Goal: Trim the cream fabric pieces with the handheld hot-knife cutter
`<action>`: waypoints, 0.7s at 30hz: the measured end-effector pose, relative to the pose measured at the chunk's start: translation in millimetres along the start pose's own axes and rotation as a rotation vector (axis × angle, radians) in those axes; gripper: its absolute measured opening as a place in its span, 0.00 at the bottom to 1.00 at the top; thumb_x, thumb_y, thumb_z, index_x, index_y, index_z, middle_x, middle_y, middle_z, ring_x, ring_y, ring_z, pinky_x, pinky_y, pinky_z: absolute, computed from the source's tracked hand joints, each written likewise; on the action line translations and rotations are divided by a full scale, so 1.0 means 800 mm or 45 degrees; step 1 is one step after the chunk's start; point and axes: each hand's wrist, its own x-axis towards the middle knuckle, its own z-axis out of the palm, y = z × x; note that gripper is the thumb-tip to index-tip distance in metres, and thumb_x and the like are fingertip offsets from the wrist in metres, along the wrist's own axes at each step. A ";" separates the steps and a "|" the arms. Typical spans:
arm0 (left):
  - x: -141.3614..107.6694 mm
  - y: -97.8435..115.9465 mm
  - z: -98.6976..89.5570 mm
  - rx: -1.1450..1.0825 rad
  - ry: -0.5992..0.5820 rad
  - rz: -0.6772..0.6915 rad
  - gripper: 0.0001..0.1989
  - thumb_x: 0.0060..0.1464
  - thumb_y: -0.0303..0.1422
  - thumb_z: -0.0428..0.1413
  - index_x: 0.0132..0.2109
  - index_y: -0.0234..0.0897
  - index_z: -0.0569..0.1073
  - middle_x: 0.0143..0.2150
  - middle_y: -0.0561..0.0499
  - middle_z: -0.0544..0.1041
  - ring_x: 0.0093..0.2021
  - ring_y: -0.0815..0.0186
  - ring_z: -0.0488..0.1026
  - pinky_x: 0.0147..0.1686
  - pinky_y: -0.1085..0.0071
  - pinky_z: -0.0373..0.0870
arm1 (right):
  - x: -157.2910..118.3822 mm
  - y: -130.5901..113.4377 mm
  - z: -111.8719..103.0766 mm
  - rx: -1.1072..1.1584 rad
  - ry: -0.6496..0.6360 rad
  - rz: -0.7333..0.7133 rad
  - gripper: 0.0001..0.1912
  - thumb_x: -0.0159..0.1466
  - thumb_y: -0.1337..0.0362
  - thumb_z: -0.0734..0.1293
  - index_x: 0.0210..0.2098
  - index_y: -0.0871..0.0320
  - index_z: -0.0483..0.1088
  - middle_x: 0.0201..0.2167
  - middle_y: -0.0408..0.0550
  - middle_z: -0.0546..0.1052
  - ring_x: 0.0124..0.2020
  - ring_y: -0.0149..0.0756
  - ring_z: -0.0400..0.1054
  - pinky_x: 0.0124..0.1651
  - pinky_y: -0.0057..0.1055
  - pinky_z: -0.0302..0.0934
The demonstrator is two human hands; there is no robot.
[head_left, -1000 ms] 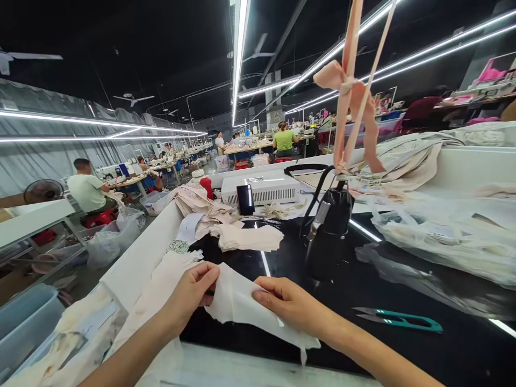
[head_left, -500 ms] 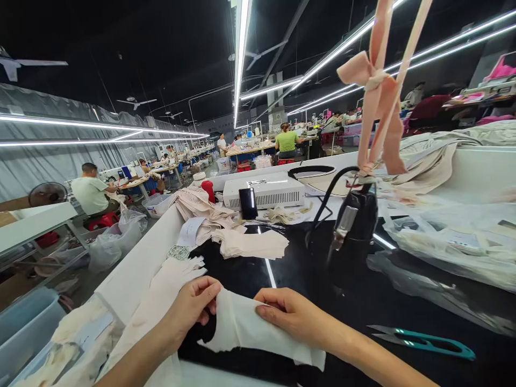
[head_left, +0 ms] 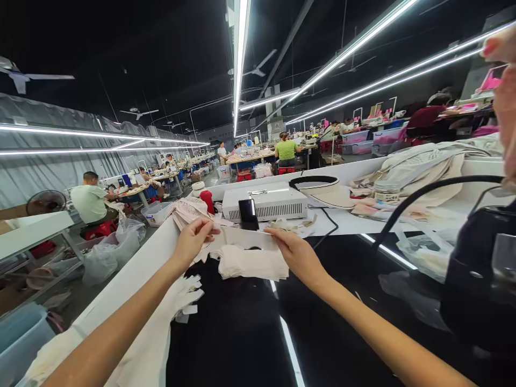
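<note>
Over the far part of the black work surface [head_left: 226, 338], a cream fabric piece [head_left: 250, 238] is stretched between my hands. My left hand [head_left: 195, 239] pinches its left end, and my right hand [head_left: 296, 252] grips the right end with thumb and fingers. Just below the piece lies a stack of similar cream fabric pieces [head_left: 252, 264]. Nearer on the left, more cream fabric strips [head_left: 173, 306] spread along the table edge beside my left forearm. The thread snips cannot be seen now.
A black hanging device [head_left: 478, 274] with a cable looms close at the right. Behind the stack stand a phone [head_left: 248, 215], a white vented box [head_left: 278, 201] and a red thread cone [head_left: 207, 201]. Plastic bags [head_left: 427, 252] lie to the right. Co-workers sit at distant tables.
Both hands moved forward, away from me, carrying the fabric piece from the near edge to above the stack. The black hanging device and its pink ties now appear farther right and larger.
</note>
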 end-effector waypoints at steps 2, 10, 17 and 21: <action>0.009 -0.011 0.009 0.084 -0.007 0.096 0.19 0.62 0.50 0.61 0.41 0.37 0.76 0.43 0.49 0.79 0.48 0.60 0.78 0.48 0.66 0.74 | 0.010 0.014 0.009 -0.122 0.050 -0.032 0.25 0.73 0.67 0.53 0.60 0.55 0.75 0.56 0.56 0.81 0.59 0.52 0.73 0.63 0.51 0.65; -0.029 -0.097 0.039 0.355 -0.222 0.152 0.15 0.69 0.44 0.58 0.40 0.36 0.76 0.42 0.49 0.79 0.46 0.58 0.76 0.54 0.57 0.70 | -0.031 0.049 0.035 -0.502 -0.140 -0.155 0.24 0.67 0.76 0.60 0.54 0.53 0.80 0.55 0.54 0.83 0.56 0.52 0.75 0.57 0.48 0.71; -0.037 -0.110 0.038 0.446 -0.298 0.199 0.14 0.70 0.43 0.56 0.43 0.36 0.77 0.49 0.46 0.80 0.53 0.57 0.76 0.59 0.54 0.69 | -0.042 0.064 0.041 -0.629 -0.231 -0.194 0.31 0.62 0.79 0.58 0.55 0.52 0.79 0.55 0.53 0.83 0.55 0.49 0.77 0.53 0.45 0.73; -0.035 -0.104 0.043 0.588 -0.301 0.195 0.11 0.71 0.39 0.57 0.45 0.35 0.78 0.49 0.46 0.81 0.52 0.58 0.77 0.57 0.55 0.72 | -0.045 0.097 0.051 -0.569 -0.230 -0.253 0.32 0.55 0.78 0.59 0.54 0.58 0.82 0.54 0.66 0.82 0.54 0.60 0.78 0.51 0.54 0.73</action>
